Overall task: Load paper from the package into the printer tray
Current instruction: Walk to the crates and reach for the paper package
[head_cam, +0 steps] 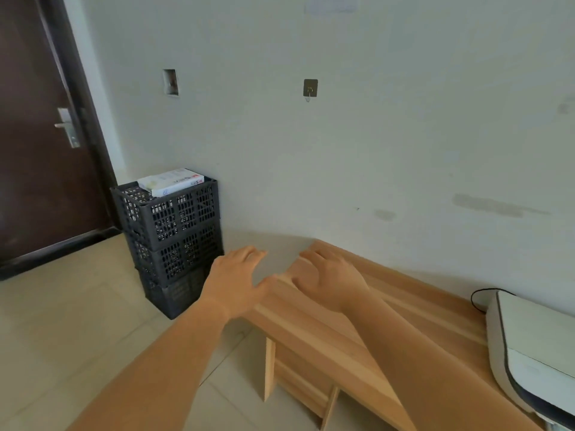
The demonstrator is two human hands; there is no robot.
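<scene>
A white paper package [170,181] lies on top of a stack of dark plastic crates [174,237] by the wall at the left. The white printer [535,346] sits at the far right end of a wooden table [314,337]. My left hand [239,281] is stretched forward off the table's left end, fingers apart, holding nothing. My right hand [329,275] hovers over the table's left end, fingers spread and empty. Both hands are well short of the package. The printer's tray is not visible.
A dark brown door [40,150] stands at the far left. A metal hook [310,88] and a small wall opening [170,82] are on the pale wall. A black cable [476,298] loops behind the printer. Pale tiles cover the floor.
</scene>
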